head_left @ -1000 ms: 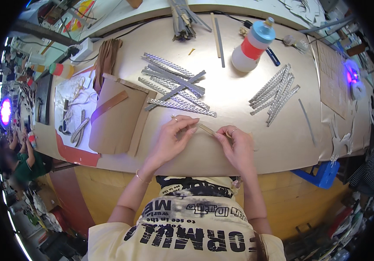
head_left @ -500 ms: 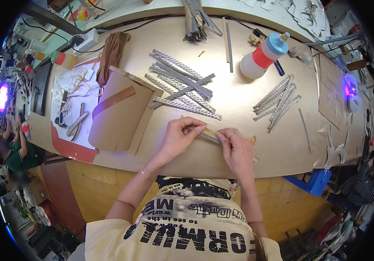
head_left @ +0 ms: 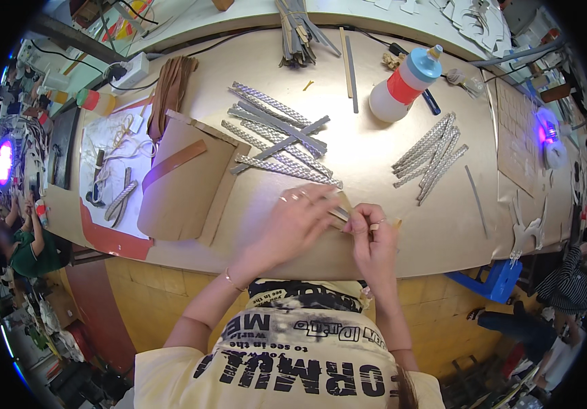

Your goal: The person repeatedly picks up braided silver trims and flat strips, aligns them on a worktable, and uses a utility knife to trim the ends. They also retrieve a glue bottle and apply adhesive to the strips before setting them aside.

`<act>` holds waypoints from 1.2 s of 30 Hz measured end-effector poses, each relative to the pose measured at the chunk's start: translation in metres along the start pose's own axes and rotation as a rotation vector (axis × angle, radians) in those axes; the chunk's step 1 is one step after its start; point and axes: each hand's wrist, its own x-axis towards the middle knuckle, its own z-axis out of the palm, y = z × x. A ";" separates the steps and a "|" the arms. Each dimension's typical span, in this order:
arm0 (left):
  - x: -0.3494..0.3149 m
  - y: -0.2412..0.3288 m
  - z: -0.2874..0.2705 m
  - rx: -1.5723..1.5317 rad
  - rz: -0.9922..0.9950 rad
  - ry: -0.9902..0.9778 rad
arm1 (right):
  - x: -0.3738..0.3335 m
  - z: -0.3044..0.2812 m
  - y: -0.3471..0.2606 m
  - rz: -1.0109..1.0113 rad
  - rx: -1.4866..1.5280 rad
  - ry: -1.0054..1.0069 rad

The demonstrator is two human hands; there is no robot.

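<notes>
Near the table's front edge, my right hand [head_left: 374,235] pinches a narrow tan strip [head_left: 340,212] between thumb and fingers. My left hand [head_left: 299,221] lies over the strip's other end, its fingers smeared by motion, so their grip does not show. Just beyond the hands is a loose, crossing pile of silver braided straps [head_left: 283,165] and plain grey strips [head_left: 280,146]. A second group of silver braided straps [head_left: 432,153] lies to the right, beside a single thin grey strip [head_left: 476,201].
A bottle [head_left: 395,92] with a blue top and red band stands at the back right. On the left are a curved cardboard piece [head_left: 187,180], brown strips [head_left: 172,95] and white cords [head_left: 126,140]. A bundle of grey strips [head_left: 297,34] lies at the back.
My left hand has gone from a pinch on the strip to a blurred, spread position over it. My right hand still pinches the strip, its fingers more curled.
</notes>
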 end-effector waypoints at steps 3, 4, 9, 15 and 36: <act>-0.003 -0.007 0.026 0.250 0.162 -0.136 | -0.003 -0.016 -0.003 -0.003 0.246 0.134; -0.009 -0.009 0.032 0.256 0.151 -0.156 | -0.004 -0.029 -0.006 0.010 0.281 0.207; -0.031 -0.021 0.029 0.279 0.188 -0.130 | -0.008 -0.086 -0.018 -0.223 0.138 0.663; -0.028 0.006 -0.005 -0.369 0.145 0.311 | 0.002 -0.052 -0.001 -0.644 -0.578 0.355; -0.005 0.048 -0.035 -0.623 -0.108 0.208 | 0.007 -0.038 -0.022 -0.525 -0.590 0.072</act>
